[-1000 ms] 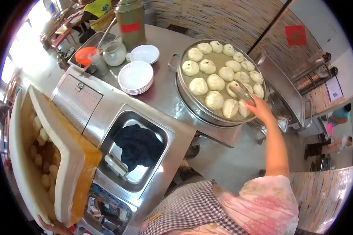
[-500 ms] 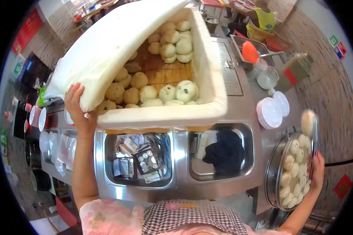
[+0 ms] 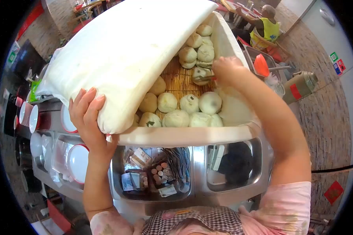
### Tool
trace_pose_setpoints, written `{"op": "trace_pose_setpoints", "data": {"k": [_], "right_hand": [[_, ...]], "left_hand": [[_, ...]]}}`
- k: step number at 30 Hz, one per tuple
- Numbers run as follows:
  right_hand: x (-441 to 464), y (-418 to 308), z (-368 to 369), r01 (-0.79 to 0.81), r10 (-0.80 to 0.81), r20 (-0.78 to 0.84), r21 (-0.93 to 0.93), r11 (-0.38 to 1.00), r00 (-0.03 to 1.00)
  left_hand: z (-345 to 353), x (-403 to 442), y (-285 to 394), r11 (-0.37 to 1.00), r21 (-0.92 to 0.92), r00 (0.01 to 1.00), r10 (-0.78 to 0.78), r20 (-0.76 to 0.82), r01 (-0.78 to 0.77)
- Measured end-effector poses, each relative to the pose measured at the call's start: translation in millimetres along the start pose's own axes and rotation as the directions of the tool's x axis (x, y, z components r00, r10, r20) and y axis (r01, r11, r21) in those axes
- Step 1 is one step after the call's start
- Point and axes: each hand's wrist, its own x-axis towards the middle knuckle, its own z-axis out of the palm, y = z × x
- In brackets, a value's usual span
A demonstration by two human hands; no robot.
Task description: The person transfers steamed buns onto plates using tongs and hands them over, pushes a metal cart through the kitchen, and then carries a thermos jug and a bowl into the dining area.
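Observation:
A big white cushioned lid [image 3: 117, 51] lies tilted over a white-lined box [image 3: 192, 136], raised at its near corner by my left hand [image 3: 89, 113], whose fingers press on its top. Inside the box, steamed buns [image 3: 167, 102] are piled along the near edge and at the far right, over a brown slatted mat [image 3: 176, 78]. My right hand [image 3: 229, 70] reaches into the right side, closed around metal tongs [image 3: 208, 67]. Between the tongs' ends, low over the mat, is a bun [image 3: 201, 76] with a dark spot.
Below the box are two metal basins, one with banknotes and coins [image 3: 162, 174], one with a dark cloth [image 3: 236, 162]. White plates [image 3: 78, 162] stand at the left. An orange scoop [image 3: 261, 65] and a green flask [image 3: 301, 87] are at the right. A person [image 3: 264, 27] sits beyond.
My right hand has moved with the tongs and a bun from the round steamer at the right into the box. My left hand still holds the lid's corner; the view has turned left.

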Motion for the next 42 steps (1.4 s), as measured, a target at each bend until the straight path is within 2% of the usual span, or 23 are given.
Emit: {"op": "trace_pose_setpoints", "data": {"k": [2,5,6,7,10,12,14,16,18,20,22,25,29,32,33,34,35,36,37,38,39,41,42], "right_hand": [[7,-4,10,0.011,-0.015,-0.024,-0.152,0.988,1.0],[-21,7,-8,-0.097,0.092,-0.072,-0.068,0.993,0.993],[-34,16,-6,-0.107,0.092,-0.155,-0.09,0.99,0.984],[-55,28,-5,-0.115,0.115,-0.255,0.016,0.993,0.96],[-140,60,14,-0.206,0.295,-0.491,0.228,0.952,0.819],[-202,77,59,-0.266,0.493,-0.542,0.444,0.855,0.681],[-252,84,123,-0.244,0.647,-0.554,0.63,0.737,0.523],[-309,89,192,-0.439,0.83,-0.159,0.787,0.434,0.534],[-367,91,274,-0.569,0.913,-0.019,0.777,0.27,0.407],[-423,94,329,-0.783,0.941,0.267,0.622,-0.004,0.207],[-470,99,371,-0.825,0.94,0.33,0.552,-0.12,0.083],[-502,110,404,-0.887,0.883,0.469,0.419,-0.194,0.029],[-505,123,434,-0.905,0.813,0.569,0.399,-0.145,0.121],[-513,133,477,-0.833,0.829,0.544,0.514,-0.206,0.13],[-514,131,495,-0.642,0.88,0.468,0.701,-0.311,0.085],[-534,132,504,-0.408,0.698,0.696,0.693,-0.594,0.166],[-539,133,500,-0.258,0.641,0.737,0.676,-0.69,0.214],[-547,128,520,0.008,0.669,0.712,0.684,-0.73,0.211],[-557,134,543,0.048,0.615,0.765,0.619,-0.784,0.191],[-553,132,481,-0.009,0.6,0.757,0.623,-0.782,0.258],[-548,130,445,0.026,0.612,0.72,0.641,-0.767,0.327],[-530,134,401,0.029,0.753,0.602,0.776,-0.63,0.265],[-516,153,392,-0.02,0.775,0.518,0.836,-0.549,0.363]], "left_hand": [[-1,1,-3,1.0,-0.02,1.0,0.005,-0.013,-0.005],[-1,0,-4,0.998,-0.068,0.999,0.014,-0.03,-0.016],[-1,0,-3,1.0,-0.028,1.0,0.014,-0.024,-0.014],[-1,1,0,1.0,-0.013,1.0,0.023,-0.019,-0.023],[6,-8,-12,0.996,-0.053,0.997,0.069,-0.04,-0.071],[8,-9,-16,0.993,-0.066,0.994,0.099,-0.047,-0.102],[5,-5,-10,0.99,-0.042,0.99,0.137,-0.029,-0.138],[1,-2,-5,0.98,-0.013,0.98,0.197,-0.004,-0.197],[5,-4,-14,0.98,-0.048,0.982,0.191,-0.006,-0.191],[5,-2,-9,0.985,-0.034,0.985,0.172,0.005,-0.171],[6,0,-9,0.979,-0.033,0.98,0.2,-0.007,-0.2],[6,-1,-16,0.975,-0.031,0.976,0.218,-0.005,-0.218],[7,-3,-22,0.972,-0.036,0.973,0.231,0.001,-0.231],[10,-9,-25,0.987,-0.013,0.987,0.158,0.007,-0.158],[8,-7,-16,0.982,-0.094,0.986,0.163,-0.02,-0.164],[11,-12,-27,0.988,-0.145,0.998,0.063,0.017,-0.06],[8,-11,-13,0.995,-0.102,1.0,0.011,0.023,-0.009],[8,-8,-10,0.994,-0.091,0.998,0.062,0.008,-0.061],[5,-8,-5,0.996,-0.046,0.996,0.081,-0.037,-0.083],[2,-4,5,0.992,-0.028,0.991,0.125,-0.049,-0.127],[3,-2,6,0.992,-0.015,0.991,0.12,-0.065,-0.121],[-1,5,13,0.991,-0.029,0.99,0.132,-0.05,-0.134],[-2,5,10,0.992,-0.005,0.992,0.125,-0.032,-0.125]]}}
